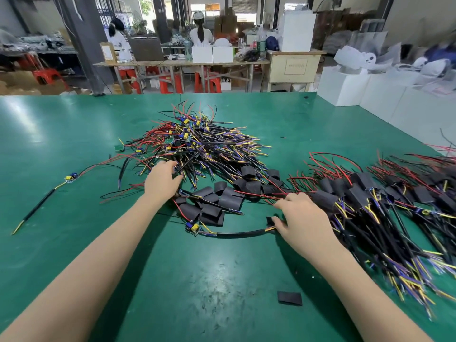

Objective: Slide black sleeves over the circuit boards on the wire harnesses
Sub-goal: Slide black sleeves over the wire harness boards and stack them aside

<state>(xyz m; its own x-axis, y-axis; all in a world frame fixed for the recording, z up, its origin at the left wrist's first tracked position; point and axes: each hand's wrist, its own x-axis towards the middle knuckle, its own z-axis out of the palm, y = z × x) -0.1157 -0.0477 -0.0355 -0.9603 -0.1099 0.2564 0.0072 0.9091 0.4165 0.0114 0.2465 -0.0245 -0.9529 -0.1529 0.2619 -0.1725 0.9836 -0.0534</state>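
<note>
Flat black sleeves (pixel 209 201): loose stock remaining. Sleeved harnesses (pixel 385 203) right; bare harness heap (pixel 197 141) left. Left hand (pixel 161 180) fingers relaxed on heap; right hand (pixel 302 218) pinching black cable (pixel 237 235).

- Green work table (pixel 74 134) fills the lower frame.
- Long bench (pixel 182 63), red stools (pixel 170 83) upper centre.
- White boxes (pixel 345 87) at upper right.

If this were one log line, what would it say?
left hand: reaching into unsleeved harness pile | right hand: pinching harness cable | board: bare
</note>
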